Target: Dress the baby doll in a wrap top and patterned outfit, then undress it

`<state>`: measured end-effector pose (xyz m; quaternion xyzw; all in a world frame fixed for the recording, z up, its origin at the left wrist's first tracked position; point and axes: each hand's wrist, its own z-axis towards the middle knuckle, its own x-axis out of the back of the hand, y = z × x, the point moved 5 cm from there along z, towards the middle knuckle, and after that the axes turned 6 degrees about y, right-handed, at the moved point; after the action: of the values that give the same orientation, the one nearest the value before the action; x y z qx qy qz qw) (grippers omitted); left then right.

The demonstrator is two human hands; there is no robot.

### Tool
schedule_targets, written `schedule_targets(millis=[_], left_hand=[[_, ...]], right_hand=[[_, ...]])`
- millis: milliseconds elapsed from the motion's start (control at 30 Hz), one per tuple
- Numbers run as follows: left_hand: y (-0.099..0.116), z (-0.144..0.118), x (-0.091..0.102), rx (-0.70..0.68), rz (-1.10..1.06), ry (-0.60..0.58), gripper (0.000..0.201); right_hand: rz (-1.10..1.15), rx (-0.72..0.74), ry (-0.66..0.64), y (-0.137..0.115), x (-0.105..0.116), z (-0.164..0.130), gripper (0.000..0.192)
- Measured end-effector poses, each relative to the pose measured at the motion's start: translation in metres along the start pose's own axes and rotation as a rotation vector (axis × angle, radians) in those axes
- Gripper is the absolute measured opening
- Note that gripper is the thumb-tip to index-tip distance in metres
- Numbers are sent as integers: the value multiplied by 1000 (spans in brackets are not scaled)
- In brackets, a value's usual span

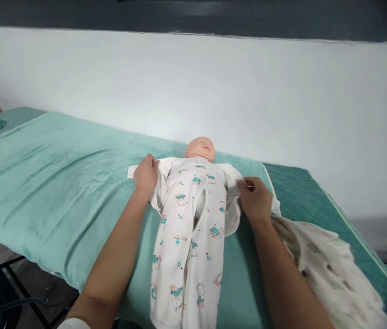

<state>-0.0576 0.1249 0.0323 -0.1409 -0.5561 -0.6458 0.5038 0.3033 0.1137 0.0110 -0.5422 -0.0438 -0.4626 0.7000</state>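
A baby doll point(200, 148) lies on its back on a teal towel point(59, 173), its head toward the wall. A white romper point(190, 237) with teal and orange prints covers its body and reaches the near edge. My left hand point(145, 176) grips the romper's left sleeve beside the doll's shoulder. My right hand point(255, 198) pinches the romper's right sleeve and side flap. The doll's arms and legs are hidden under the cloth.
A crumpled patterned cloth point(330, 269) lies at the lower right by my right forearm. The padded table runs along a white wall point(214, 91). A dark teal mat point(303, 192) shows at the right. Black frame legs point(11, 274) stand below left.
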Motion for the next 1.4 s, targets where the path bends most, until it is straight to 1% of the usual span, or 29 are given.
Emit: schedule_targets(millis=[67, 100, 133, 200, 233, 267, 300, 367, 433, 500, 633, 733, 833, 967, 1033, 1100, 1167, 1233, 1267, 1300, 1333, 1400], left_hand=[[-1, 0, 1, 7, 71, 6, 18], [1, -1, 2, 0, 104, 28, 17], [5, -3, 3, -24, 134, 63, 16], [16, -6, 5, -139, 164, 139, 17], [23, -8, 5, -229, 155, 155, 21], [30, -11, 3, -332, 128, 145, 24], [37, -13, 0, -436, 88, 108, 27], [45, -18, -8, -593, 7, -7, 32], [47, -19, -16, -644, -20, -101, 38], [44, -17, -21, -614, 10, -138, 43], [41, -12, -24, -527, 86, -150, 48], [39, -7, -23, -488, 118, -154, 47], [33, 2, -24, -430, 146, -146, 43], [20, 10, -25, -311, 172, -114, 42], [18, 9, -24, -291, 167, -108, 42], [18, 8, -24, -285, 157, -101, 43], [18, 5, -22, -279, 151, -85, 43], [18, 4, -21, -273, 153, -73, 43], [18, 4, -21, -270, 156, -72, 43], [18, 3, -21, -266, 160, -76, 43], [18, 3, -21, -263, 163, -81, 42], [17, 4, -21, -256, 169, -82, 42]], right_hand=[[-111, 9, 41, 19, 10, 9, 24], [-149, 30, 69, 23, 15, 10, 23], [-170, 78, 101, 21, 18, 9, 23], [-160, 250, 163, 3, 22, -1, 27], [-137, 355, 181, -11, 21, -8, 31], [-109, 452, 172, -26, 18, -16, 34], [-83, 531, 134, -39, 12, -23, 37], [-30, 639, -1, -57, -3, -33, 42], [-2, 679, -136, -63, -18, -35, 46], [-29, 658, -194, -59, -28, -31, 46], [-208, 616, -218, -51, -36, -21, 41], [-344, 616, -244, -53, -37, -15, 37], [-431, 605, -259, -50, -38, -6, 37], [-392, 512, -271, -27, -38, 11, 42], [-335, 462, -274, -16, -37, 17, 45], [-290, 449, -245, -13, -34, 18, 44], [-234, 452, -153, -22, -27, 15, 41], [-120, 453, -43, -43, -17, 9, 38], [-44, 458, -21, -57, -14, 5, 35], [33, 467, -27, -73, -13, 1, 33], [98, 486, -78, -91, -15, -4, 30], [142, 552, -249, -131, -29, -14, 26]])
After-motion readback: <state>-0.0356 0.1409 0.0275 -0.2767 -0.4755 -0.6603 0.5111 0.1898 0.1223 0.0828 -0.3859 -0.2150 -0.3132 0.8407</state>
